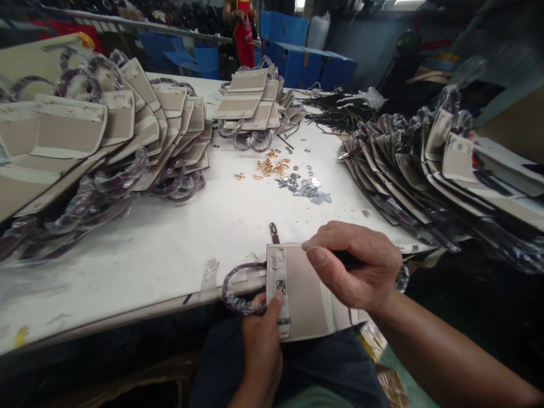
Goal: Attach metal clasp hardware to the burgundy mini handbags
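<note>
A beige-lined handbag panel [308, 292] rests over my lap at the table's front edge. My left hand [262, 340] grips its left side, the thumb lying just below a small dark metal plate [281, 285] on the pale strip. A plastic-wrapped handle [233, 288] loops out on the left. Beyond the panel's top edge, a short dark strap with a metal fitting [273, 231] lies on the table. Over the panel's right part, my right hand [359, 263] is closed with thumb and fingers together. Something dark shows beneath it, too hidden to name.
Gold clasp pieces [270, 166] and flat silver plates [312, 190] lie mid-table. Stacked bag panels stand at left [68, 127], back [246, 96] and right [408, 170]. Black straps [340, 110] are heaped behind. A person in a red apron [245, 39] stands beyond, near blue boxes [297, 62].
</note>
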{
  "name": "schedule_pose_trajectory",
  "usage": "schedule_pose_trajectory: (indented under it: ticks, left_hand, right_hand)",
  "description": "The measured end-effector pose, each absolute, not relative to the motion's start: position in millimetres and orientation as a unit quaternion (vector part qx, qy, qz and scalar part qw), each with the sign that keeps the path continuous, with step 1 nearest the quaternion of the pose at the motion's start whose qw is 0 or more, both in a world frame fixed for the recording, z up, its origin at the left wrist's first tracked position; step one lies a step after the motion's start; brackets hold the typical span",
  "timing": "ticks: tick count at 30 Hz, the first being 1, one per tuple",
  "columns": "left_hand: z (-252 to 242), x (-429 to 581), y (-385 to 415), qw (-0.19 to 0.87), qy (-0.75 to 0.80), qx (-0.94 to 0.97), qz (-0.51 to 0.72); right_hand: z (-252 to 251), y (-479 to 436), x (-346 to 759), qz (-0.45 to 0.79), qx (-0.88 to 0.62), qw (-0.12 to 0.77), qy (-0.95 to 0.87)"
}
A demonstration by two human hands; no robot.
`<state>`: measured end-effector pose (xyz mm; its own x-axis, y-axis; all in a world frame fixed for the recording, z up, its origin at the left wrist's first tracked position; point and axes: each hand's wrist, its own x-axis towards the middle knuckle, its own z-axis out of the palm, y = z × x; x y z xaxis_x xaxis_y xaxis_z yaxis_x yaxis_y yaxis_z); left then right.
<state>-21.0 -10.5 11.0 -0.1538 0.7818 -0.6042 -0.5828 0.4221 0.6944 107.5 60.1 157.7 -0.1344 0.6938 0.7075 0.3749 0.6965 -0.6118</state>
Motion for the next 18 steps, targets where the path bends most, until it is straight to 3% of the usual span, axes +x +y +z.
schedule_pose_trajectory:
  ticks: [8, 13, 18]
  left_hand:
    - [11, -12, -1, 0.646, 0.530, 0.066, 0.546]
    - [14, -15, 0, 0.663, 0.518, 0.052, 0.538]
    - [17, -14, 3, 0.655, 0.528, 0.041, 0.539]
  right_hand:
    - [89, 72, 93, 0.438, -0.394, 0.664, -0.461]
    - [67, 78, 95, 0.457, -0.368, 0.707, -0.395]
    - [68, 71, 91, 0.451, -0.364, 0.680, -0.450]
